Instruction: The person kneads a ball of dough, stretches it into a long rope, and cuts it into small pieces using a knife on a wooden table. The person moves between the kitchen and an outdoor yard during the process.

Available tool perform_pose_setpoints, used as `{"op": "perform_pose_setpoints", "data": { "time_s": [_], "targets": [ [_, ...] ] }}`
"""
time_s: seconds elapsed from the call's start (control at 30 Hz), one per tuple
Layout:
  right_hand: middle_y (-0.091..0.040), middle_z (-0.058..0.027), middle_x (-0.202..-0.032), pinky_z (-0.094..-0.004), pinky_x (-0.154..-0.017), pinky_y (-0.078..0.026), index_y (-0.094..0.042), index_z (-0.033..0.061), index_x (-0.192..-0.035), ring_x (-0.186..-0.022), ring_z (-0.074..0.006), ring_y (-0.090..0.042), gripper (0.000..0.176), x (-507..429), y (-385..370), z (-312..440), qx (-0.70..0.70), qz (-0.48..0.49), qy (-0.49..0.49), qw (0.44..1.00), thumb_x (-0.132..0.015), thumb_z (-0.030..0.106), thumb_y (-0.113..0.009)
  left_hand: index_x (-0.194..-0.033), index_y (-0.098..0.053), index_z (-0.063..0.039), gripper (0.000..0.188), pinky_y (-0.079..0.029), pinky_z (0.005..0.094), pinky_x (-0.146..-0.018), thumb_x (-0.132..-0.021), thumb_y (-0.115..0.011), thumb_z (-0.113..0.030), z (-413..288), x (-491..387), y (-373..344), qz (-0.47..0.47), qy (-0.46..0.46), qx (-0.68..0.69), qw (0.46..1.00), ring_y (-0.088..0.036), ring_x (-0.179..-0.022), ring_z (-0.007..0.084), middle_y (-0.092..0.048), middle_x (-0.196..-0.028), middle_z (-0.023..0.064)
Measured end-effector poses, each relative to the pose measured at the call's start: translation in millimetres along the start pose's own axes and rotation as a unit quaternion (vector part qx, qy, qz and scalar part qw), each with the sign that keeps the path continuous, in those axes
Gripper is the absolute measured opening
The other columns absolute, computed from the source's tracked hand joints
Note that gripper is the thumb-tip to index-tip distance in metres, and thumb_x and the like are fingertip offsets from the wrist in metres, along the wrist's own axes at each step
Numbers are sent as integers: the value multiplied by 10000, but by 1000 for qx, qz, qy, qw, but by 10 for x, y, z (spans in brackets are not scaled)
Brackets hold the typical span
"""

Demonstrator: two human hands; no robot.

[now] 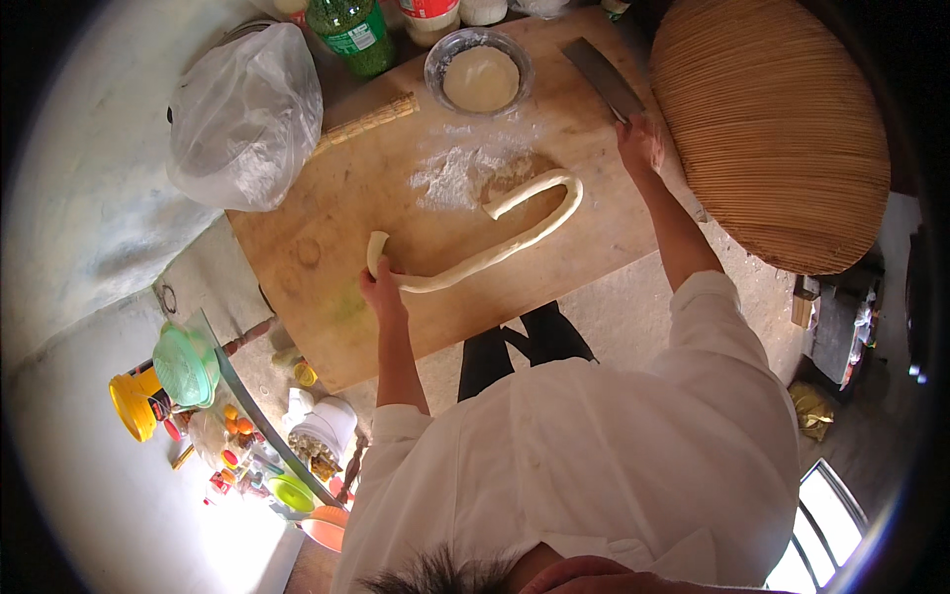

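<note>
A long rope of dough (482, 260) lies across the wooden board (608, 215), bent back like a hook at its right end. My left hand (384, 286) grips the rope near its left end, whose short tip curls up past the fingers. At the board's upper right, my right hand (640, 141) is closed on the handle of a cleaver (603, 78), its broad blade lying at the board's far right corner. Loose white flour (453, 177) is scattered above the rope. Behind it stands a clear bowl (438, 74) with pale flour or dough in it.
A round mat of plant stalks (772, 134) borders the board's right side. A plastic bag (249, 119) and a stalk brush or bundle (367, 122) are at the upper left. Bottles, including a green one (352, 37), line the far edge. A glass-edged table (260, 419) stands lower left.
</note>
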State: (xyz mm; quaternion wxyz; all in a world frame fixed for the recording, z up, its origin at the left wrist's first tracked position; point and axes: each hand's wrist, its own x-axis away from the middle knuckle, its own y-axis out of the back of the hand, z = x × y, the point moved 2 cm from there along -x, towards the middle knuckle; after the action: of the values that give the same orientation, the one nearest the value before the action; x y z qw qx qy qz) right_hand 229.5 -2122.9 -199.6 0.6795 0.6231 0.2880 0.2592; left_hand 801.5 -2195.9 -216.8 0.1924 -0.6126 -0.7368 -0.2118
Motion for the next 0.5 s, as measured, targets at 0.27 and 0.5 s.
{"op": "perform_pose_setpoints", "data": {
  "time_s": [0.27, 0.5],
  "targets": [
    [-600, -118, -1258, -423, -1024, -443, -660, 108, -1171, -1215, -313, -543, 418, 903, 227, 1127, -214, 119, 387, 889, -817, 270, -812, -1106, -520, 2, 245, -539, 342, -609, -964, -624, -168, -10, -52, 28, -61, -11, 33, 998, -622, -643, 183, -582, -802, 67],
    [-686, -106, -1035, -356, -850, -537, -665, 73, -1062, -977, -229, -663, 366, 712, 143, 1025, -409, 146, 145, 889, -834, 319, -811, -1042, -534, -18, 169, -525, 342, -562, -988, -557, -177, -346, -364, 356, -108, -99, 89, 985, -593, -593, 183, -542, -713, 60]
  ]
}}
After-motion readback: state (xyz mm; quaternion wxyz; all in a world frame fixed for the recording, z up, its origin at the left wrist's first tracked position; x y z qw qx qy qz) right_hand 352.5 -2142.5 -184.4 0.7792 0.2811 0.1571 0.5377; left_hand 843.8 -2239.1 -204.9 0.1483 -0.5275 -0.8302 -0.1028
